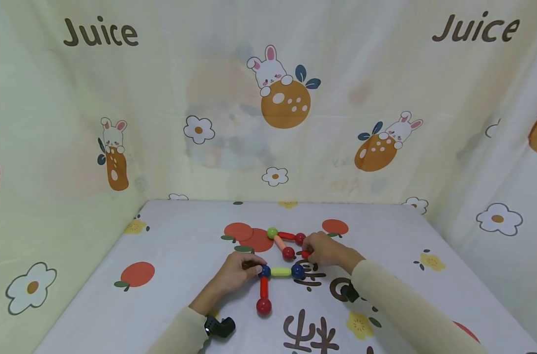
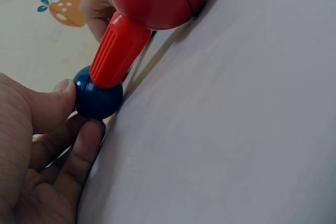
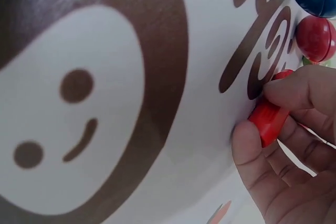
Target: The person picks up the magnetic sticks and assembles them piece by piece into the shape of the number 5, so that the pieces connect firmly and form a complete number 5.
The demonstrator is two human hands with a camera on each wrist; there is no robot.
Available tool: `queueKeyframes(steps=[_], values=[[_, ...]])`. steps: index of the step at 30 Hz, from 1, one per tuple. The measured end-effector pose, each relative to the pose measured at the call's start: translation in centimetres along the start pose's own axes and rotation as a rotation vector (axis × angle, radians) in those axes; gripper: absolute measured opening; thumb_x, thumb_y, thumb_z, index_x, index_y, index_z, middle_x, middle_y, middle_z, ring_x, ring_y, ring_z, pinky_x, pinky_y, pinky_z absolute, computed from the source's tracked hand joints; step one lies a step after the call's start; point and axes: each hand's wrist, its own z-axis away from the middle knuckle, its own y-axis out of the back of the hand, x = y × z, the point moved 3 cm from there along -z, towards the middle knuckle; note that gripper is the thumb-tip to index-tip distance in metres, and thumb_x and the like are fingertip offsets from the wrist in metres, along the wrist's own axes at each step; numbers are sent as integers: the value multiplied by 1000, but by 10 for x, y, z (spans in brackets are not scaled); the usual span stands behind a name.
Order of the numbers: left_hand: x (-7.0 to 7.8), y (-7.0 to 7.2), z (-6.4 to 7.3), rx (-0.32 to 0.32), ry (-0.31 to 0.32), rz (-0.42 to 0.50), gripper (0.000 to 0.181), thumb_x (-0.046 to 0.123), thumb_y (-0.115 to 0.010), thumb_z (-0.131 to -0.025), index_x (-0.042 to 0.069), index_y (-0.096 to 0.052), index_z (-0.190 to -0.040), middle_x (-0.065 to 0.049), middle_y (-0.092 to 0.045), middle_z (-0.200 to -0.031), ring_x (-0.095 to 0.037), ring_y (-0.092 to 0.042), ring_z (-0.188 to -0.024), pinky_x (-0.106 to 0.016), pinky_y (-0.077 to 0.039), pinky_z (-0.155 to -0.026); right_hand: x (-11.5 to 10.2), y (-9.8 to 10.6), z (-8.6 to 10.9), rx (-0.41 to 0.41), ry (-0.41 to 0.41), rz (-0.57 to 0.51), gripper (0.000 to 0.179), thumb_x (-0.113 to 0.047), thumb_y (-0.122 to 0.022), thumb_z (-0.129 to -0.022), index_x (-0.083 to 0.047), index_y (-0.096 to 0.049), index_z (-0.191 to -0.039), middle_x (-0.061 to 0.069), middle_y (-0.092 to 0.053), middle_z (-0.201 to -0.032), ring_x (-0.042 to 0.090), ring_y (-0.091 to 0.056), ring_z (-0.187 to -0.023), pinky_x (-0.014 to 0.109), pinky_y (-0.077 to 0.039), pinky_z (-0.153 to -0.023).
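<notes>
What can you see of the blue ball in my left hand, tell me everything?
The blue ball is dark, glossy and round, with a fine seam, and looks like plastic. A ridged red stick joins it on the side nearer you, and a yellow-green stick on its right. Your left hand pinches it between thumb and fingers, hiding part of it. It is low at the white tabletop; whether it touches is unclear.

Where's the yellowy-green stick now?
In the head view, the yellow-green stick is low and just right of the middle, joined between the left blue ball, which the left hand holds, and the right blue ball.
</notes>
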Motion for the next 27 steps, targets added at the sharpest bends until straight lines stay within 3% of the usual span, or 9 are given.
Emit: queueKeyframes(steps=[8,21,27], values=[[0,0,1,-1,4,-3,18,12,-68,-97,17,-78,-111,4,-72,-105,-17,-61,-99,-35,-53,-89,1,7,5,64,-5,-15,19,-7,-77,-86,-10,-75,-105,0,-64,-86,20,-56,-84,31,-53,-73],[0,0,0,-8,8,2,19,12,-67,-97,18,-78,-113,5,-72,-105,-16,-62,-97,-34,-53,-88,-10,21,23,170,11,-137,21,-6,-78,-85,-9,-75,-105,2,-67,-90,19,-60,-79,26,-56,-63],[0,0,0,-7,15,0,19,12,-68,-97,17,-78,-112,4,-72,-105,-17,-61,-98,-36,-53,-89,-15,24,32,201,67,-184,19,-3,-77,-85,-8,-75,-103,1,-68,-88,19,-59,-78,28,-56,-63]])
